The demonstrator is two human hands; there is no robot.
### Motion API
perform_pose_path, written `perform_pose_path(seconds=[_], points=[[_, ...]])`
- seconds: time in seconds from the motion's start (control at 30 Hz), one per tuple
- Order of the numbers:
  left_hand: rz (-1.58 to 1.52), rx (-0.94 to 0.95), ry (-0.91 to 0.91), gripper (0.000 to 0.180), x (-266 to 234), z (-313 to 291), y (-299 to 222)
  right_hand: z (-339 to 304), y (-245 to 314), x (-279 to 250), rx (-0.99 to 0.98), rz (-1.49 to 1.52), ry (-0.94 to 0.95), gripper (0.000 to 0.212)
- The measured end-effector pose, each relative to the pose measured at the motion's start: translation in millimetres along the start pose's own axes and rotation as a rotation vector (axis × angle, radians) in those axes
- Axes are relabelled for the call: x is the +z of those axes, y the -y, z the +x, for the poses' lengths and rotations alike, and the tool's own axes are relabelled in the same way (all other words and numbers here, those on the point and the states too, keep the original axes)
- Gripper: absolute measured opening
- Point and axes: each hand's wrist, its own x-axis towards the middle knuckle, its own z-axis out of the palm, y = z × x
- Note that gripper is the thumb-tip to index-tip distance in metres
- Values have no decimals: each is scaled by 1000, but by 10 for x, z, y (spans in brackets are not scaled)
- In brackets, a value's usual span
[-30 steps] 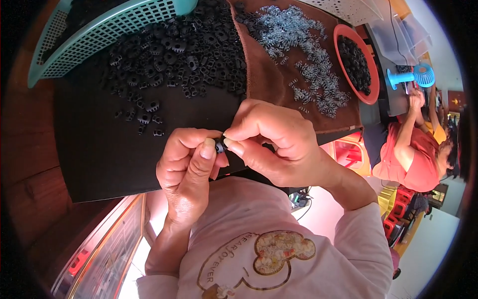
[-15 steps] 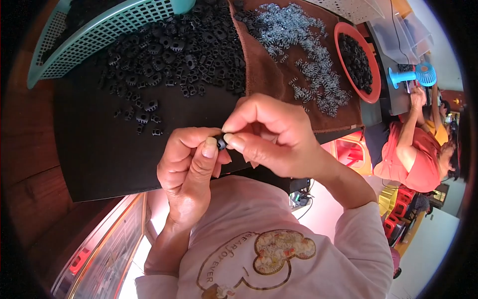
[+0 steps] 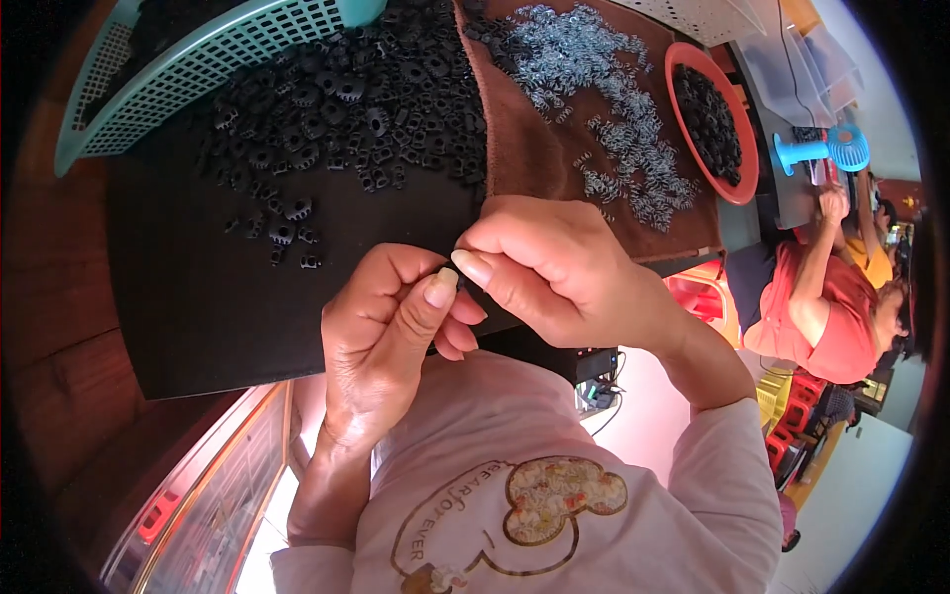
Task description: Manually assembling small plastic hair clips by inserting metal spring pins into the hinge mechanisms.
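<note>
Now that your thumbs have moved closer together, the black part (image 3: 450, 265) shows only as a dark sliver between your fingertips, where more of it was visible a moment ago; work on it looks unfinished. Your left hand (image 3: 381, 317) pinches it above the worktop (image 3: 218, 297), toward the near edge. Your right hand (image 3: 564, 272) meets it there, but its fingertips hide whatever they grip, so I cannot tell. Beyond, black pieces (image 3: 346, 109) lie toward the far edge, left of springs (image 3: 643, 168) on the cloth (image 3: 534, 163). The basket (image 3: 228, 74), far left, is cut off.
</note>
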Motion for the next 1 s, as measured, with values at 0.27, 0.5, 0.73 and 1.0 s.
perform_pose_path(seconds=[0.27, 0.5, 0.73, 1.0], points=[[-130, 34, -27, 12, 30, 12, 7, -9, 133, -20, -235, -551, 11, 35], [-89, 99, -44, 7, 35, 5, 67, -7, -13, 77, -341, -671, -59, 32], [-26, 163, -69, 6, 9, -30, 122, -19, -32, 153, -394, -714, -27, 28], [-130, 99, -101, 18, 94, -30, 46, -34, 73, -15, -350, -727, -152, 35]])
